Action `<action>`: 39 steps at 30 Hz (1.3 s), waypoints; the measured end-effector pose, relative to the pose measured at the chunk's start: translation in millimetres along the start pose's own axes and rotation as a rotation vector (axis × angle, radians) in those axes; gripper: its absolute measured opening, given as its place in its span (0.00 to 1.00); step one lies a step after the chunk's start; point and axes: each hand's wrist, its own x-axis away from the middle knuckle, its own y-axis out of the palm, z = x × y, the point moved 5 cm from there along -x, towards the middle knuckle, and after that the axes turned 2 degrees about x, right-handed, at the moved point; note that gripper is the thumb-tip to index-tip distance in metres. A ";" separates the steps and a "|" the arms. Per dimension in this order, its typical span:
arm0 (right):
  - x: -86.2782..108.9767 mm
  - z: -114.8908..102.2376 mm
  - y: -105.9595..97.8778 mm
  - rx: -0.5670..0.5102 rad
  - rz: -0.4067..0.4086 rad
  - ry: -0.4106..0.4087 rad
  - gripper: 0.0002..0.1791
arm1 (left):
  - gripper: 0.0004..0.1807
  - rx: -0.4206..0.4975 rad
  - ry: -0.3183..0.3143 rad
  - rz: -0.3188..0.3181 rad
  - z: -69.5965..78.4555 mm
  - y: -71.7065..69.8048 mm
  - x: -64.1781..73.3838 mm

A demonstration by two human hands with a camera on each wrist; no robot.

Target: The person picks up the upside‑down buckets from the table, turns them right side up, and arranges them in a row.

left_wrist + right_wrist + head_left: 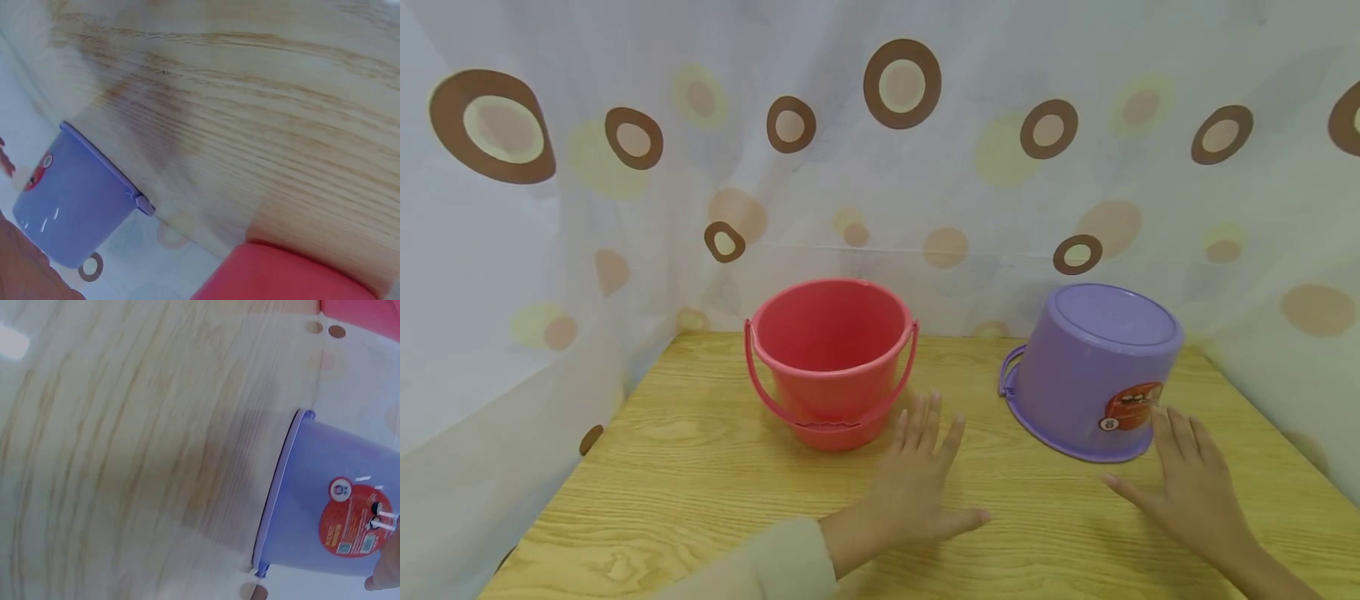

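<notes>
A red bucket (835,392) stands upright on the wooden table, its handle hanging down in front. To its right a purple bucket (1075,383) sits upside down, bottom facing up, with a red round label (356,522) on its side. My left hand (917,483), fingers spread and thumb out to the right, is in front of the red bucket's right side and holds nothing. My right hand (1195,483) has its fingers extended, the fingertips close by the purple bucket's label in the head view. The purple bucket's handle (1011,371) shows at its left rim.
The wood-grain table (685,508) reaches back to a pale curtain (985,192) with brown and yellow circles, which also hangs along the left and right sides. Both buckets stand toward the back of the table.
</notes>
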 end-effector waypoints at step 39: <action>-17.1 90.1 45.7 -0.040 -0.405 0.165 0.55 | 0.53 0.033 -0.126 -0.178 -21.4 42.1 -63.5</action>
